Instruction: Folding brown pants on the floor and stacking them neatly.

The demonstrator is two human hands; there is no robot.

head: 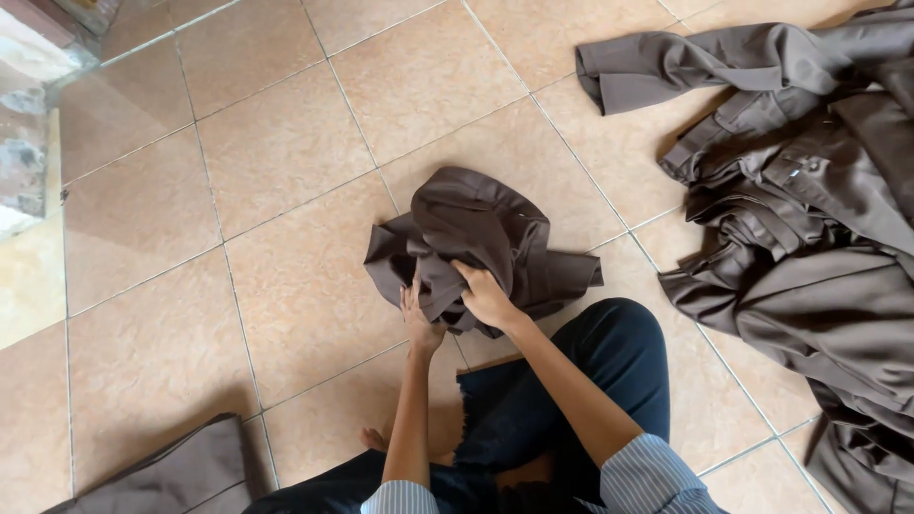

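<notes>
Brown garment (pixel 476 233), bunched on the tan tiled floor (pixel 286 143), sits gripped by both hands' fingers (pixel 471 276).

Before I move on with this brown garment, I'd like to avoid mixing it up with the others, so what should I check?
1. Left hand on the crumpled brown garment: ok.
2. Right hand gripping its fabric: ok.
3. Garment apart from the brown clothing pile at right: ok.
4. Apart from the brown cloth at lower left: ok.
5. Bare tiled floor beside it: ok.
6. Which garment part is held: cannot tell.
</notes>
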